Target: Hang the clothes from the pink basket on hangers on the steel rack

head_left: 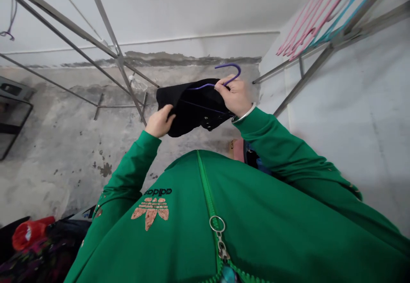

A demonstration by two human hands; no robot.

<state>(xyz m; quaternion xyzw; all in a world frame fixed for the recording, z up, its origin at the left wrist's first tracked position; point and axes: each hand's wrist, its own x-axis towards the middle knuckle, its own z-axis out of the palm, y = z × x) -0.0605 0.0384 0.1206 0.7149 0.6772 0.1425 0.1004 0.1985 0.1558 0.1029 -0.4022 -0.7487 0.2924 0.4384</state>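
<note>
A black garment (188, 112) with a few shiny studs or buttons near its lower right hangs between my hands. Part of a purple clothes hanger (238, 68) lies inside the garment's opening, with its hook sticking out above. My right hand (235, 95) is closed round the hanger at the base of the hook. At the garment's left edge, my left hand (160, 121) pinches the black cloth between thumb and fingers. Much of the hanger is hidden by the cloth, and so is the garment's exact kind.
Metal rack bars (120, 61) stand ahead on the left. On the right, pink hangers (301, 39) and blue hangers (336, 22) hang from another metal frame (307, 76). Dark clothes and a red item (30, 234) lie at lower left. A grey box-like appliance (14, 90) sits at far left.
</note>
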